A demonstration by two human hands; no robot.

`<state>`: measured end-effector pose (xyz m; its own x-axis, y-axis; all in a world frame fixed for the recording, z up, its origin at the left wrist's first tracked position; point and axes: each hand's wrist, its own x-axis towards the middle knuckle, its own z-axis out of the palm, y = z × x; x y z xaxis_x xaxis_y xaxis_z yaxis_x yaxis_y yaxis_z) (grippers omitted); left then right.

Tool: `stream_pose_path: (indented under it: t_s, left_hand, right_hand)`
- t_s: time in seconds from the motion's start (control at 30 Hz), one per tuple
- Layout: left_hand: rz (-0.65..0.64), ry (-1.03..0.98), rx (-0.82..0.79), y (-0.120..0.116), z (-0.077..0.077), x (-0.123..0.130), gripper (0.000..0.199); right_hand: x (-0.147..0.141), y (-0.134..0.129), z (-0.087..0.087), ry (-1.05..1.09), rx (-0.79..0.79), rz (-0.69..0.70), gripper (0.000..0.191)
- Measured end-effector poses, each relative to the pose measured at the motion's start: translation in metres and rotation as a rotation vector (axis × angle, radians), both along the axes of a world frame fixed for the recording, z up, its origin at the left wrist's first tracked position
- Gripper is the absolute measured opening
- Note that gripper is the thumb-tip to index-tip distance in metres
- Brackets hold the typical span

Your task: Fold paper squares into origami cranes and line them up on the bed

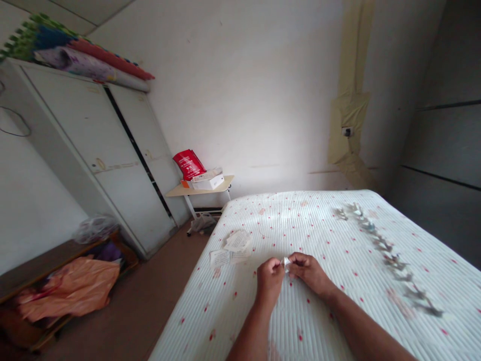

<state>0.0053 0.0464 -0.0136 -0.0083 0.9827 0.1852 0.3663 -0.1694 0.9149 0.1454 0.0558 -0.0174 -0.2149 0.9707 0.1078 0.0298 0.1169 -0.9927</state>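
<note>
A: Where is the small white paper piece (286, 262) found?

B: It is held between the two hands, low over the bed (229, 321); whether the cover is touched by it cannot be told.

A: How are the hands set?

B: One side is pinched by the thumb and curled fingers of the left hand (269, 273); the opposite side is pinched by the fingertips of the right hand (308, 271). Only a little paper is left showing between them.

A: How is it likely to handle?

B: Judged by its look, next to no weight is to be expected, and folds should be kept well, but it could easily be crushed or torn. It is best taken by the outer edges, lightly, with the fingertips alone.

A: And farther out?

B: Beyond the left hand and somewhat to its left, printed paper sheets (239, 241) are laid overlapping, untouched. Well to the right of the right hand, a row of small shapes (393, 259) is set out, stretched from beyond the hands to beside the right forearm; their details are blurred.
</note>
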Motion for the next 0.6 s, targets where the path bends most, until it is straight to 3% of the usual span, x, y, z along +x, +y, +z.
stream_pose_path:
  t_s: [0.4, 0.6]
  left_hand:
    - [-0.037, 0.007, -0.031, 0.005, -0.011, -0.002, 0.016]
    - [-0.107, -0.086, -0.044, 0.003, -0.009, -0.004, 0.014]
  right_hand:
    - [-0.001, -0.001, 0.001, 0.004, 0.001, 0.002, 0.022]
    - [-0.001, -0.003, 0.005, 0.007, 0.011, 0.013, 0.026]
